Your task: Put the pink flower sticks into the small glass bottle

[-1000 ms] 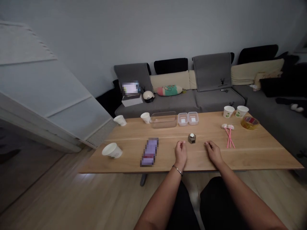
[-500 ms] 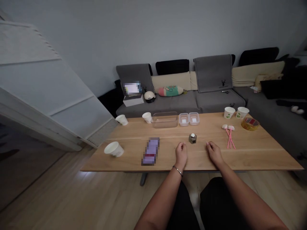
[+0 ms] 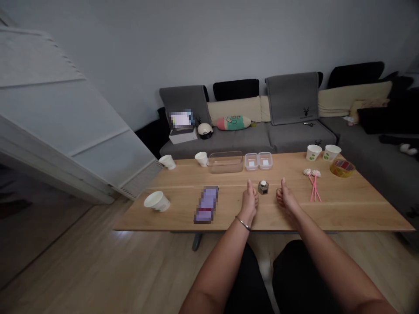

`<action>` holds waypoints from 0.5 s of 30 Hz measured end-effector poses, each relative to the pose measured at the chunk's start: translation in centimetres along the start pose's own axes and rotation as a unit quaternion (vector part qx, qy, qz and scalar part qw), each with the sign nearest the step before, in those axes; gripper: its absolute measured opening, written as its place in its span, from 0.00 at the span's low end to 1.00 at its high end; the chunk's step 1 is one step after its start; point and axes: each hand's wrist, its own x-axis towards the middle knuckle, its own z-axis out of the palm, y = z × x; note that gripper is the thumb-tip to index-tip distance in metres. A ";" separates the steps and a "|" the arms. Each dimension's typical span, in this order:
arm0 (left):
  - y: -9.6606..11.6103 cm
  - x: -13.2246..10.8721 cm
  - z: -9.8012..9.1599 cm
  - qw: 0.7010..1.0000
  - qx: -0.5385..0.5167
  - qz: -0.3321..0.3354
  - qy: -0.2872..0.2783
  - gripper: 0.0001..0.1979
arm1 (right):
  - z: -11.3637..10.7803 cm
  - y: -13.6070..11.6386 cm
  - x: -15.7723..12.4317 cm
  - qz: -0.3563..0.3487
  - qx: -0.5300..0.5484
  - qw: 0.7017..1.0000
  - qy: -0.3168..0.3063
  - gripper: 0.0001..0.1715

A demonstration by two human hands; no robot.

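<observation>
My left hand (image 3: 249, 201) rests on the wooden table (image 3: 176, 185) with its fingers curled and thumb raised, a thin bracelet on the wrist. My right hand (image 3: 286, 197) rests in the same pose a little further right. Neither hand holds anything. Between them stands a small glass jar with a white cap (image 3: 263, 187), nearer my left hand and not touching either one. A pixelated flat object (image 3: 206, 205) lies to the left of my left hand.
Along the table's back edge stand a clear rectangular container (image 3: 224, 162), two small plastic tubs (image 3: 258, 161) and paper cups (image 3: 313, 152). Pink flower-topped sticks (image 3: 314, 187) and a tape roll (image 3: 342, 168) lie right. A paper cup (image 3: 157, 201) lies tipped left. A grey sofa (image 3: 294, 135) stands behind.
Both thumbs have lifted upright from the closed hands resting on the table. The view has shifted slightly.
</observation>
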 end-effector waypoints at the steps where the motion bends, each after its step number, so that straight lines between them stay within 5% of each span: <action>1: 0.4 0.3 0.0 0.999 -0.003 -0.035 -0.014 0.33 | 0.1 -0.3 0.4 0.031 0.025 0.999 -0.003 0.37; 8: 0.2 1.7 -0.5 0.989 0.016 -0.145 -0.011 0.35 | 0.0 -0.6 1.4 0.166 0.079 0.983 0.004 0.37; 15: -1.3 2.3 -0.7 0.991 0.059 -0.120 0.001 0.34 | -0.5 0.5 1.9 0.145 0.004 0.989 0.001 0.36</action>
